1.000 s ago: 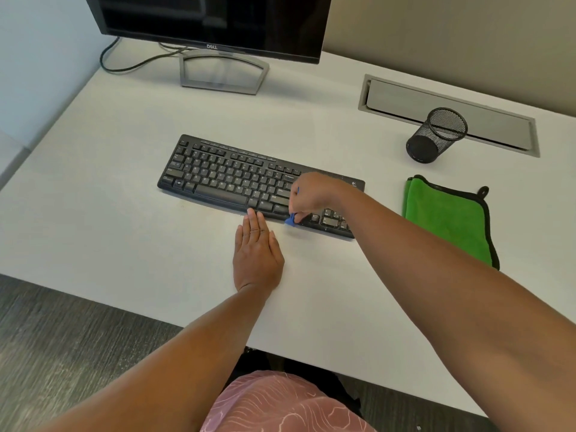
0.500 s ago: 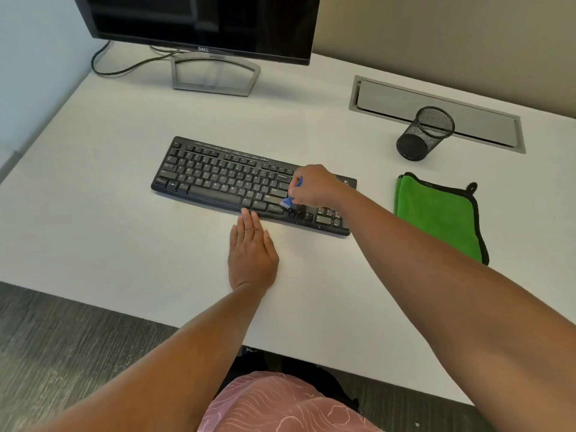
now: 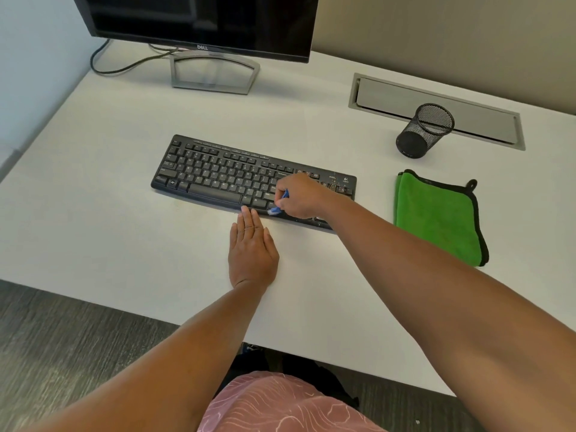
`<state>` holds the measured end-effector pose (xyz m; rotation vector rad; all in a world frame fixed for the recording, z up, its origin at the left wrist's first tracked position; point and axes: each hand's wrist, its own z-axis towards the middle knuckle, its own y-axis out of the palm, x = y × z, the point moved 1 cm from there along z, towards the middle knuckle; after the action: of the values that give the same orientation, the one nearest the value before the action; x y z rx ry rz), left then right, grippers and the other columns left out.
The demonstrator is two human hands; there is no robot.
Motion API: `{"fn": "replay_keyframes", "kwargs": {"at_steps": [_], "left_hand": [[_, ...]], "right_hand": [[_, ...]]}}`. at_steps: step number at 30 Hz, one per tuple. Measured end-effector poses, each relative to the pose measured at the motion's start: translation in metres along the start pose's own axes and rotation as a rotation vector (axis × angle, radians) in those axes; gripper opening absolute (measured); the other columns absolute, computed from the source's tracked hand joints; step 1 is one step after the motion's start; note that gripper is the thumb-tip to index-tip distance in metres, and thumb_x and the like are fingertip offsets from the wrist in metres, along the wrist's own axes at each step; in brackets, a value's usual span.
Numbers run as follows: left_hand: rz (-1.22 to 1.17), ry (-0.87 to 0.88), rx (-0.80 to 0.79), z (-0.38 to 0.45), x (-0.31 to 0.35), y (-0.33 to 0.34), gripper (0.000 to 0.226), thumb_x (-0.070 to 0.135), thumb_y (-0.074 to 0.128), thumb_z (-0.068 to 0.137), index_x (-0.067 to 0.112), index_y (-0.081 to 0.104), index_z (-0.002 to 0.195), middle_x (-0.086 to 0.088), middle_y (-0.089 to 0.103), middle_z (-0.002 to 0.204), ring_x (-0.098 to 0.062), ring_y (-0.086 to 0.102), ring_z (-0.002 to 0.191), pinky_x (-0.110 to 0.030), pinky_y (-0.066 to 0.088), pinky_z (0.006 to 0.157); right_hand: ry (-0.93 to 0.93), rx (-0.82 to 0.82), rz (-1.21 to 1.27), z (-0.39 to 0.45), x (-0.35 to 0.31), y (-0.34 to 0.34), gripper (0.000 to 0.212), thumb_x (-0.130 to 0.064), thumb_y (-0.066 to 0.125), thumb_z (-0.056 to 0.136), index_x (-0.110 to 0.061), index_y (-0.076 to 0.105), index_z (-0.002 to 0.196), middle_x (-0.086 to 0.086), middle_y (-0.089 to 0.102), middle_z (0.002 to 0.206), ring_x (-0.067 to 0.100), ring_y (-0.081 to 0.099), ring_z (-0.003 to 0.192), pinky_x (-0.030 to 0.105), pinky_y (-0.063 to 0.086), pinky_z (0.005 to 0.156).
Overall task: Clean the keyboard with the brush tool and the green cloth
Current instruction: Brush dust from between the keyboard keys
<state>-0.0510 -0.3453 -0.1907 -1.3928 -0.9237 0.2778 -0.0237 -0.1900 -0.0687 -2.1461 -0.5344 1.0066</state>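
keyboard [image 3: 218,176] may skid if the brush tool [image 3: 278,204], pinched in the right hand [image 3: 300,196], drags hard, since the left hand [image 3: 252,247] lies flat, holding nothing, just touching its edge.

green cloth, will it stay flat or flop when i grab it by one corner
The green cloth will probably flop: it lies folded and looks soft and plush. It seems light for its size. Its hanging loop may offer an easy pinch point.

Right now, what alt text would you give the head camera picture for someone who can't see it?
A person's right hand holds a small blue brush on a black keyboard, while the left hand lies flat on the white desk. A folded green cloth lies to the right, near a mesh pen cup.
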Motion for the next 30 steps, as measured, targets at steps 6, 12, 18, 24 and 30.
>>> {"fn": "replay_keyframes", "kwargs": {"at_steps": [6,12,18,24,30], "left_hand": [[-0.003,0.001,0.001,0.0,-0.001,0.0,0.056,0.028,0.016,0.108,0.007,0.005,0.159,-0.008,-0.003,0.169,-0.017,-0.005,0.156,-0.032,-0.005,0.126],[0.008,0.003,-0.001,0.0,-0.001,0.001,0.056,0.028,0.015,0.108,0.007,0.003,0.159,-0.009,-0.003,0.168,-0.017,-0.006,0.156,-0.032,-0.005,0.126],[0.004,0.004,-0.001,0.0,-0.001,0.001,0.056,0.028,0.016,0.108,0.007,0.005,0.159,-0.009,-0.002,0.168,-0.017,-0.006,0.156,-0.032,-0.004,0.126],[0.005,-0.002,-0.006,-0.001,0.0,0.0,0.056,0.028,0.015,0.108,0.007,0.003,0.159,-0.008,-0.003,0.168,-0.016,-0.007,0.156,-0.032,-0.006,0.126],[0.003,0.001,-0.004,0.0,-0.001,0.001,0.055,0.028,0.015,0.108,0.007,0.003,0.158,-0.008,-0.002,0.168,-0.017,-0.006,0.156,-0.033,-0.004,0.126]], "right_hand": [[0.086,-0.129,-0.227,0.0,-0.005,-0.017,0.013,-0.002,0.05,0.08,0.001,0.057,0.07,0.014,0.058,0.069,0.028,0.049,0.063,0.039,0.045,0.053],[0.132,0.032,-0.118,0.003,0.009,-0.025,0.014,0.001,0.046,0.083,0.005,0.059,0.079,0.024,0.065,0.093,0.024,0.05,0.072,0.034,0.041,0.057],[0.23,-0.054,0.073,-0.001,0.023,-0.029,0.006,-0.008,0.063,0.085,-0.01,0.066,0.09,0.006,0.069,0.089,0.013,0.061,0.071,0.023,0.054,0.067],[0.25,0.058,-0.066,-0.002,0.029,-0.025,0.014,-0.005,0.052,0.084,0.0,0.06,0.073,0.018,0.067,0.092,0.025,0.056,0.07,0.031,0.047,0.055],[0.221,0.04,0.034,-0.005,0.033,-0.035,0.007,-0.006,0.057,0.088,-0.004,0.061,0.082,0.018,0.071,0.104,0.018,0.061,0.08,0.03,0.043,0.067]]}}
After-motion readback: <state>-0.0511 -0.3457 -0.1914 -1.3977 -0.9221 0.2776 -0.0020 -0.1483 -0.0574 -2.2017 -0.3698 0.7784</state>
